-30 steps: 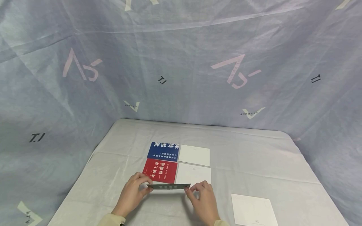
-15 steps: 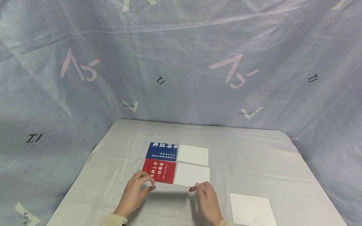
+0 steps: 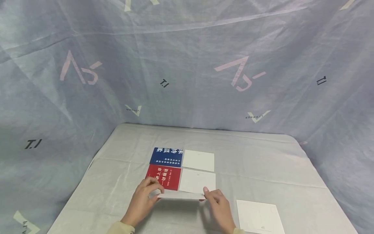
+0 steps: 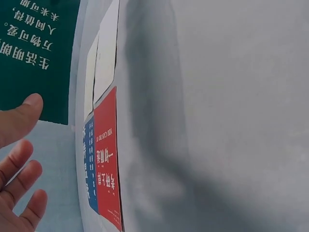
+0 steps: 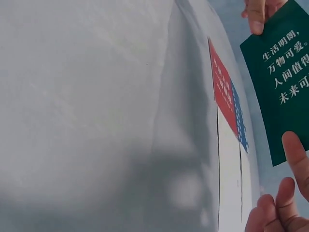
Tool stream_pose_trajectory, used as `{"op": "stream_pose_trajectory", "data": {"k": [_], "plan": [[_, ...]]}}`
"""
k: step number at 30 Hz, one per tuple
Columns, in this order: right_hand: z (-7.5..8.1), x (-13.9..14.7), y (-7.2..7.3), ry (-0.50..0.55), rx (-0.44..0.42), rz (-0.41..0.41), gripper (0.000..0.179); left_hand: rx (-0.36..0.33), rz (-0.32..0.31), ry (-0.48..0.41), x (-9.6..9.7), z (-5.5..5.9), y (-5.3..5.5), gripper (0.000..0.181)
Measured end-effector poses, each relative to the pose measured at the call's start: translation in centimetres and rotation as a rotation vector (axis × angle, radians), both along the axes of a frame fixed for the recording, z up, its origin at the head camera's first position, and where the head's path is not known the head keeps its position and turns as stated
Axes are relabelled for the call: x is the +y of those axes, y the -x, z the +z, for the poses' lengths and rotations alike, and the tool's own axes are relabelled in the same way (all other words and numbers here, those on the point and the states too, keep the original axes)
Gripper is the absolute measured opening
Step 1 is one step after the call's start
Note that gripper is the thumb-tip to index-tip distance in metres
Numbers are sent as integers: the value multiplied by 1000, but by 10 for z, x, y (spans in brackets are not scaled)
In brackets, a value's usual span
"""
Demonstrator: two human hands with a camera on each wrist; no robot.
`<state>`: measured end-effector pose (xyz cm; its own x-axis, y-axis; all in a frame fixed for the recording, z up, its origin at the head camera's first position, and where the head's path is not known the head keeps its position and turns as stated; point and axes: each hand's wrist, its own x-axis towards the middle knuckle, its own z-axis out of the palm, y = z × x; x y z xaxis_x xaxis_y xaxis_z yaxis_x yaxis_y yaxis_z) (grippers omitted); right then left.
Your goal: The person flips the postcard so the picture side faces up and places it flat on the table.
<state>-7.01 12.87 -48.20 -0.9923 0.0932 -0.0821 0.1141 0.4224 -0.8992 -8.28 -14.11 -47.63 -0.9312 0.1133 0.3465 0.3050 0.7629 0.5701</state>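
Note:
A green postcard (image 4: 34, 72) with white Chinese characters is held above the table between both hands. In the head view its white back (image 3: 182, 195) shows as a narrow strip. My left hand (image 3: 142, 199) pinches one end between thumb and fingers, and my right hand (image 3: 220, 208) pinches the other. The right wrist view shows the right thumb (image 5: 295, 157) lying on the green face. Just beyond the hands lie a red card (image 3: 168, 177) and a white card (image 3: 197, 180). Farther back are a blue card (image 3: 166, 157) and another white card (image 3: 198, 160).
Off to the right, a single white card (image 3: 260, 217) lies apart from the others on the grey cloth-covered table (image 3: 263, 165). Printed grey fabric (image 3: 193, 65) hangs behind the table and at its sides.
The held postcard has tilted: its dark printed face showed first, then just a thin edge, and now its white back. Both hands have shifted slightly right. The cards on the table stay put.

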Motion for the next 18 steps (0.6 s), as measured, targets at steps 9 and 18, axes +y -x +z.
{"op": "stream_pose_trajectory", "data": {"k": [9, 18], "plan": [[2, 6, -2, 74, -69, 3, 26, 25, 1, 2, 6, -4, 0, 51], [3, 11, -2, 32, -78, -92, 15, -78, 39, 47, 14, -6, 0, 35]]}}
